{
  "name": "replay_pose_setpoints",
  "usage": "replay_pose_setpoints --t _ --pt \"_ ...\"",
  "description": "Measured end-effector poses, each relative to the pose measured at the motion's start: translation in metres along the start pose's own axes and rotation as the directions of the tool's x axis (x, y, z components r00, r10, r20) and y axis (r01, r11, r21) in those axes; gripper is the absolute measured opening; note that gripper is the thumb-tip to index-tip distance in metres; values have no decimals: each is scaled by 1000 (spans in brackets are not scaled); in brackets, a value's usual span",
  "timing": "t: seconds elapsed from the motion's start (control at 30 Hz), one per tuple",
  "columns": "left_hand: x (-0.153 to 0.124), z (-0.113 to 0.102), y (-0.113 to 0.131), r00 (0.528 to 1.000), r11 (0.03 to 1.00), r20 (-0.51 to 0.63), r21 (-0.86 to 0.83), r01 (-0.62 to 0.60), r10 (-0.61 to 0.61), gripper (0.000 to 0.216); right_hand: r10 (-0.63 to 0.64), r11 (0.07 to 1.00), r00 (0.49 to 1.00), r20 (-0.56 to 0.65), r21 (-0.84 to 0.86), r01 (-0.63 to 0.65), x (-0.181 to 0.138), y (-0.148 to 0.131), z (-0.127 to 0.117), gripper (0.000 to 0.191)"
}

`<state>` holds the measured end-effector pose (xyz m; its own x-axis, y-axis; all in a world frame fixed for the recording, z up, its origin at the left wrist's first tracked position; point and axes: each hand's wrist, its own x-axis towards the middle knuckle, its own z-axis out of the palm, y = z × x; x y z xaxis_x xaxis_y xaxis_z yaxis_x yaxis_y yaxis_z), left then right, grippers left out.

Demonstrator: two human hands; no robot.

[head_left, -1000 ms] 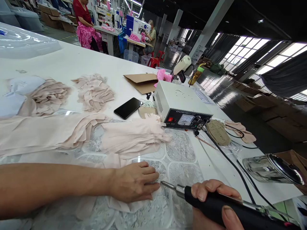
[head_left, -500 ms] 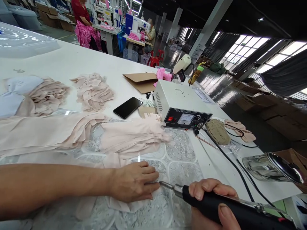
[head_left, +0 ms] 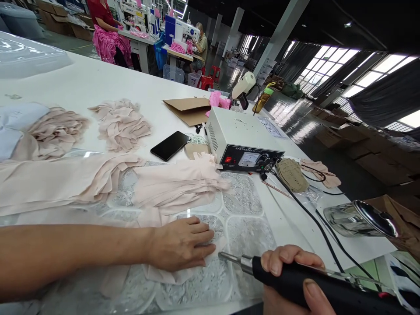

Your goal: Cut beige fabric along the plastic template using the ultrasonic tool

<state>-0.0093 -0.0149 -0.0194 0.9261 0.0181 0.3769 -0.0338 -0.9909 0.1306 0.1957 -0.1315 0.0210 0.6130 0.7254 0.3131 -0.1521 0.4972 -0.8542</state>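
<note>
My left hand (head_left: 181, 244) lies flat, fingers stretched out, pressing a pale pink fabric piece (head_left: 170, 273) onto the scratched glass pad (head_left: 244, 201). My right hand (head_left: 295, 280) grips a black handheld cutting tool (head_left: 288, 280); its metal tip (head_left: 226, 257) sits just right of my left fingertips, low over the pad. A black cable (head_left: 311, 218) runs from the tool to the white control box (head_left: 243, 138). Stacks of pink fabric strips (head_left: 177, 186) lie beyond my left hand.
A black phone (head_left: 170, 145), cardboard (head_left: 188, 109) and heaps of beige cut pieces (head_left: 121, 124) lie on the white table (head_left: 85, 83). A shiny metal cup (head_left: 359, 218) lies at the right edge. People sit at sewing machines (head_left: 180, 33) in the background.
The tool tip has drawn slightly away from my left fingertips, to the right. The view has shifted a little; my left hand stays pressed on the fabric.
</note>
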Motion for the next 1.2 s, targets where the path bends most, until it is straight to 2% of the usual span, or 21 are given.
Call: replay_pose_setpoints --t 0.4,0.63,0.8,0.97,1.07,1.2 --pt "1 -2 1 1000 1000 -14 13 -11 11 27 -21 1000 999 36 2 21 4 5 4 9" --pt "6 -10 -4 1000 1000 15 3 -16 16 32 -71 997 991 -114 -13 70 6 -2 1 11" --pt "1 -25 15 1000 1000 16 -9 -13 13 24 -82 997 996 -24 -12 82 7 4 4 11" --pt "-14 -27 38 999 1000 49 -27 0 1 18 -139 981 987 -78 -144 127 4 -1 -5 11" --pt "-16 -27 41 998 1000 55 -9 20 -20 19 -178 964 979 -96 -217 154 1 -7 -15 13" --pt "-10 -27 37 999 1000 35 -5 20 -20 16 -199 963 975 -101 -206 175 -2 -8 -22 14"
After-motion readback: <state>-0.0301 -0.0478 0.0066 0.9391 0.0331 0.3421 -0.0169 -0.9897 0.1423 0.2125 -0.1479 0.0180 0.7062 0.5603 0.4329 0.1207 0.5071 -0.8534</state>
